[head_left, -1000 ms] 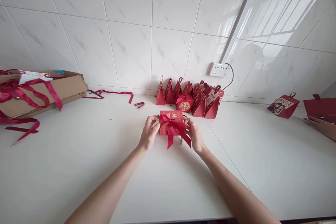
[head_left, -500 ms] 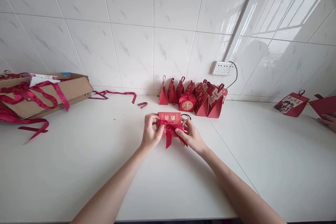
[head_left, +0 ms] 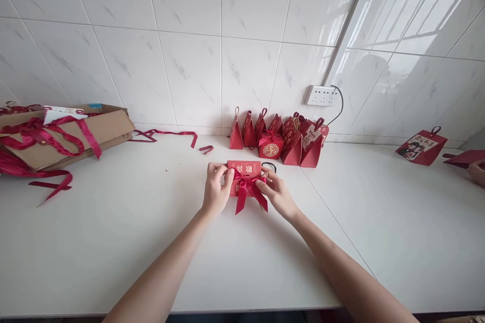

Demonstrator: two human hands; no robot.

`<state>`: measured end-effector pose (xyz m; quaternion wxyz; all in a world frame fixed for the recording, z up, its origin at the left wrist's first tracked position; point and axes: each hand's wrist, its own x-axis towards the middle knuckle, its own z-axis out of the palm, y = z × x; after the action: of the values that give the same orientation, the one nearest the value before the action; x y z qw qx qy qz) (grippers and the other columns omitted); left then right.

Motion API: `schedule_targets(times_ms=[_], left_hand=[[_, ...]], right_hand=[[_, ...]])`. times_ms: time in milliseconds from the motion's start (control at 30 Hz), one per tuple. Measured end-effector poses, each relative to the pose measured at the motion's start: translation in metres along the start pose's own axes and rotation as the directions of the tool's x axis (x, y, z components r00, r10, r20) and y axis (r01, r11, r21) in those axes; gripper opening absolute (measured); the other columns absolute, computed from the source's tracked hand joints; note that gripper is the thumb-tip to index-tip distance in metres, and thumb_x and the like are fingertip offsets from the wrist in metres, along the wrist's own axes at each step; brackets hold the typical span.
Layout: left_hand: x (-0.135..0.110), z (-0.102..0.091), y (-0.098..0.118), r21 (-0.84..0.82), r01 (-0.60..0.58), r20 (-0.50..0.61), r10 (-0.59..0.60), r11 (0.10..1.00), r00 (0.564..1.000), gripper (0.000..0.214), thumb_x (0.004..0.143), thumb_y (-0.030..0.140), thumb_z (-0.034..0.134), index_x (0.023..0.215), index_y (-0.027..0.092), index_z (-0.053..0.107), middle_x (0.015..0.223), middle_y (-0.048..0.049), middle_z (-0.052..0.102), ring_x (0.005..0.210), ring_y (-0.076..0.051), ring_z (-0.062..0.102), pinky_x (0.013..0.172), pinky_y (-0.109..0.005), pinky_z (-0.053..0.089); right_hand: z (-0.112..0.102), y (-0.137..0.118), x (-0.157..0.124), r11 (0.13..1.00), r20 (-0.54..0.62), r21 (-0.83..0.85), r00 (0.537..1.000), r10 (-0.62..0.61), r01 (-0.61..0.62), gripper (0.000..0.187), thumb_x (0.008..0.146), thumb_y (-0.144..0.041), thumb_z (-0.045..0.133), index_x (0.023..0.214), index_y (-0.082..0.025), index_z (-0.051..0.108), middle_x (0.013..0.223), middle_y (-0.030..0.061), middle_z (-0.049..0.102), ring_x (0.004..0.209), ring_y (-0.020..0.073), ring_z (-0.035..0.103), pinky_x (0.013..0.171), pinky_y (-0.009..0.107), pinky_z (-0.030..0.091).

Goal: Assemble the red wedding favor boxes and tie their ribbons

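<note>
A small red gift box with gold lettering lies on the white counter, a dark red ribbon bow tied across its front. My left hand pinches the bow's left loop with thumb and fingers. My right hand grips the bow's right side, fingers curled. The ribbon tails hang down over the box's front edge toward me.
Behind the box stands a cluster of red gift bags and a small bowed box against the tiled wall. A cardboard box with red ribbons lies far left. A wall socket is above. Another person's hand and red bags are far right.
Both hands have closed in from the box's sides onto the bow and now pinch its loops. The bow looks tighter. The other person's hand at the right has shifted.
</note>
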<state>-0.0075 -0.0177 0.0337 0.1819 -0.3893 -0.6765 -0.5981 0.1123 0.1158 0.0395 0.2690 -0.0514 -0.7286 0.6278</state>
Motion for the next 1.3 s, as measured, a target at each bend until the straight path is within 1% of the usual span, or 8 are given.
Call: schedule_targets(times_ms=[100,233,333,533,633,833,1133,1300], left_hand=[[-0.0013,0.0003,0.0009,0.005,-0.025,0.008,0.024,1.0,1.0,0.028,0.092,0.039,0.045,0.072,0.021,0.053,0.085,-0.0032,0.051,0.078,-0.015,0.055,0.073,-0.027,0.051],[-0.0031,0.0003,0.001,0.029,-0.071,0.034,0.07,0.997,0.997,0.031,0.092,0.036,0.043,0.067,0.02,0.052,0.097,-0.0055,0.054,0.083,-0.015,0.058,0.067,-0.025,0.051],[-0.0033,0.0,0.0002,0.044,-0.116,0.053,0.113,0.992,0.992,0.029,0.092,0.034,0.043,0.07,0.02,0.053,0.096,-0.0049,0.055,0.082,-0.014,0.06,0.067,-0.024,0.053],[-0.0019,-0.0008,-0.0022,-0.033,-0.187,0.063,0.189,0.982,0.98,0.013,0.09,0.033,0.05,0.094,0.021,0.054,0.097,-0.0045,0.054,0.093,-0.015,0.059,0.074,-0.026,0.058],[-0.0022,-0.0006,-0.003,0.007,-0.205,0.11,0.203,0.979,0.973,0.013,0.091,0.031,0.049,0.087,0.021,0.056,0.099,-0.005,0.054,0.093,-0.014,0.06,0.076,-0.027,0.058],[-0.0024,0.0007,-0.0026,-0.015,-0.146,0.11,0.147,0.989,0.983,0.025,0.09,0.03,0.049,0.068,0.019,0.048,0.101,-0.0053,0.058,0.093,-0.015,0.062,0.073,-0.025,0.057],[0.0018,0.0013,0.0004,-0.085,0.044,0.142,-0.032,0.995,0.989,0.031,0.089,0.039,0.048,0.065,0.019,0.05,0.099,-0.0074,0.06,0.089,-0.016,0.063,0.064,-0.023,0.056],[0.0027,0.0,-0.0008,-0.026,0.019,0.108,-0.016,0.999,0.994,0.031,0.088,0.039,0.047,0.064,0.019,0.051,0.096,-0.0068,0.062,0.082,-0.015,0.062,0.056,-0.021,0.051]], right_hand=[[0.0001,-0.0051,-0.0005,0.99,-0.013,0.122,0.998,0.067,-0.065,0.037,0.075,-0.049,0.067,0.071,-0.02,0.044,0.135,0.0083,0.046,0.104,0.0241,0.06,0.079,0.037,0.053],[-0.0006,-0.005,-0.0002,0.988,-0.093,0.156,0.995,0.033,-0.018,0.037,0.076,-0.047,0.067,0.071,-0.02,0.043,0.138,0.0076,0.045,0.109,0.0255,0.058,0.074,0.034,0.053],[-0.0007,-0.0009,0.0004,0.989,-0.117,0.145,0.993,-0.008,0.025,0.036,0.079,-0.047,0.066,0.072,-0.02,0.043,0.141,0.0073,0.041,0.112,0.0255,0.056,0.075,0.035,0.054],[0.0001,0.0027,0.0013,0.996,-0.126,0.026,0.989,-0.083,0.087,0.034,0.079,-0.049,0.065,0.075,-0.02,0.048,0.136,0.0096,0.044,0.119,0.0257,0.05,0.085,0.038,0.053],[-0.0007,0.0015,0.0015,0.997,-0.148,0.008,0.986,-0.074,0.077,0.035,0.078,-0.05,0.066,0.073,-0.02,0.048,0.135,0.0103,0.045,0.116,0.0266,0.052,0.082,0.039,0.054],[-0.003,-0.0024,0.0022,0.987,-0.192,0.158,0.981,0.028,0.003,0.04,0.073,-0.051,0.07,0.068,-0.019,0.046,0.135,0.0088,0.05,0.103,0.0255,0.061,0.075,0.036,0.054],[-0.0076,-0.0048,0.0072,0.946,-0.169,0.319,0.978,0.124,-0.065,0.039,0.067,-0.052,0.075,0.066,-0.017,0.057,0.132,0.0077,0.053,0.091,0.0204,0.062,0.074,0.034,0.055],[-0.006,-0.0042,0.0077,0.906,-0.169,0.414,0.971,0.17,-0.086,0.035,0.063,-0.047,0.08,0.064,-0.017,0.06,0.125,0.0067,0.057,0.095,0.0216,0.062,0.074,0.034,0.056]])
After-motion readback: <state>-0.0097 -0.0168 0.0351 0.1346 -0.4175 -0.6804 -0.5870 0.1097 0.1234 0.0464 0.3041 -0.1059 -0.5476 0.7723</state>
